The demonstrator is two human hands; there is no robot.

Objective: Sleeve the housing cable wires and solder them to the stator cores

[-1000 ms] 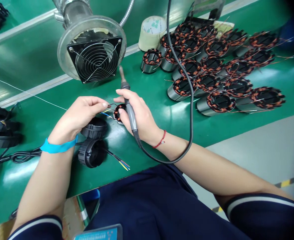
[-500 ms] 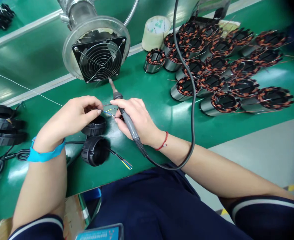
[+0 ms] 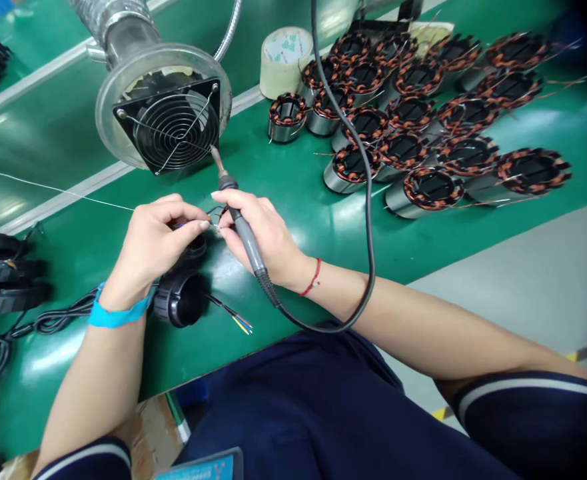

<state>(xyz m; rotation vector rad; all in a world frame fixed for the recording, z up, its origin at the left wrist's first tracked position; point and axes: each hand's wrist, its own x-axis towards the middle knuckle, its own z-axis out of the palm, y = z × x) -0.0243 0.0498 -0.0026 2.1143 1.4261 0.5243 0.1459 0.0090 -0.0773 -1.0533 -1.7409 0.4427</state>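
Note:
My right hand (image 3: 268, 233) is closed round a grey soldering iron (image 3: 246, 237), its metal tip pointing up and away in front of the fan. The same hand's thumb and fingertips also meet thin wire ends. My left hand (image 3: 160, 237) pinches thin wires (image 3: 212, 223) between thumb and forefinger, fingertip to fingertip with the right. Beneath the left hand is a black ring-shaped cap (image 3: 196, 248), partly hidden. A second black cap (image 3: 180, 300) lies nearer to me, with yellow, blue and red wires (image 3: 243, 323) coming out of it.
A fan with a wire guard (image 3: 178, 130) on a metal duct stands ahead. Several copper-wound stators (image 3: 426, 190) fill the right side, near a tape roll (image 3: 286, 60). The iron's cable (image 3: 370, 220) loops past my right arm. More black rings (image 3: 6, 270) and cables (image 3: 68, 317) lie left.
The view has shifted, so the fan and stators sit further left. My left hand has drawn closer to my right, and the yellow and blue wires between them are now mostly covered.

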